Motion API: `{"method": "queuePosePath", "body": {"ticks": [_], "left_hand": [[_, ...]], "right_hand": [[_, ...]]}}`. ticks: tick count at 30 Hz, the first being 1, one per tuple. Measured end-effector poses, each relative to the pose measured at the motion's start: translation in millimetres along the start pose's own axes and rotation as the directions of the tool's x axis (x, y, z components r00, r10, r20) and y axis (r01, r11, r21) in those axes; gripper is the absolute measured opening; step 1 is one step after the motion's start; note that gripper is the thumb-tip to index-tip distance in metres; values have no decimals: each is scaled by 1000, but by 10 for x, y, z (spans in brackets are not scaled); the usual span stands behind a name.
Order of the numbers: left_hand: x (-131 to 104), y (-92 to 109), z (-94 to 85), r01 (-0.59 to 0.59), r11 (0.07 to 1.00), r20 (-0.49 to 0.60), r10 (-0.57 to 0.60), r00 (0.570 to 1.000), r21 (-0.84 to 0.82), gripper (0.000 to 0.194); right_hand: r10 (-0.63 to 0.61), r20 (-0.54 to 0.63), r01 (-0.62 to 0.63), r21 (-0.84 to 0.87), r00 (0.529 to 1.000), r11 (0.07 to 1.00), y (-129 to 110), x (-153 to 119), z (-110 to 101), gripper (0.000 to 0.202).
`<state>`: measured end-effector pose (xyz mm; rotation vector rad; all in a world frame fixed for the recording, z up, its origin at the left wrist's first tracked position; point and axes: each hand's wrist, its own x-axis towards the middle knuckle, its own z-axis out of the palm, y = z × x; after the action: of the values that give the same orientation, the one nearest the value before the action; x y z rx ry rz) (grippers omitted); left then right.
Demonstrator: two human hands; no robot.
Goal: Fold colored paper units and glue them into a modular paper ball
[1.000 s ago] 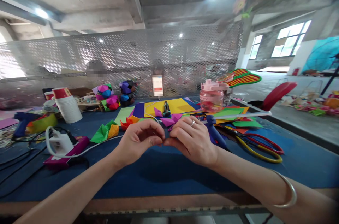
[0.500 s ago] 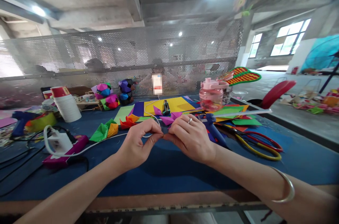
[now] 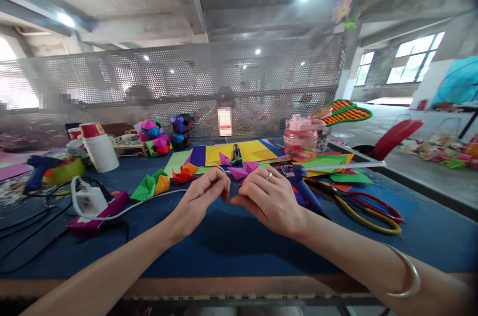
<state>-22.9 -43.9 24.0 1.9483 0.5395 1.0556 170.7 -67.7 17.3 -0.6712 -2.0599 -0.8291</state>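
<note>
My left hand (image 3: 207,194) hovers over the table's middle with its thumb and fingers curled together in a pinch. Close on its right is my right hand (image 3: 271,201), ring on one finger, its thumb pressed towards the bent fingers. The fingertips nearly meet, and whatever they hold is too small or hidden. Just behind them shows a purple folded paper piece (image 3: 243,170); I cannot tell whether the right hand touches it. Orange-red folded paper (image 3: 184,173) and green and yellow folded paper (image 3: 151,185) lie beyond the left hand.
At right are large scissors (image 3: 368,211), a blue glue gun (image 3: 304,189), coloured sheets (image 3: 351,169) and a pink jar (image 3: 299,139). A purple power strip (image 3: 99,216) with cables, stacked paper cups (image 3: 100,149) and paper balls (image 3: 155,136) stand left. A stapler-like tool (image 3: 236,155) rests on yellow paper.
My left hand's fingers have curled further in and its fingertips have parted slightly from my right hand's. The whole view has shifted a little; the things on the table stay put.
</note>
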Motion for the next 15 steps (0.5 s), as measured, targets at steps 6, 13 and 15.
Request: {"method": "queuePosePath", "body": {"ticks": [6,13,15], "left_hand": [[-44,11,-11,40,999,130,-42,991,21,31],[-47,117,-76,37,971,451,-143,881,235,37],[6,115,-105,-21,970,382,-75,921,243,23]], "right_hand": [[140,85,-145,52,986,988,16,6,21,26],[260,336,-312,110,905,944,64,-101,181,19],[212,437,-302,147,874,942,49,-137,203,18]]}}
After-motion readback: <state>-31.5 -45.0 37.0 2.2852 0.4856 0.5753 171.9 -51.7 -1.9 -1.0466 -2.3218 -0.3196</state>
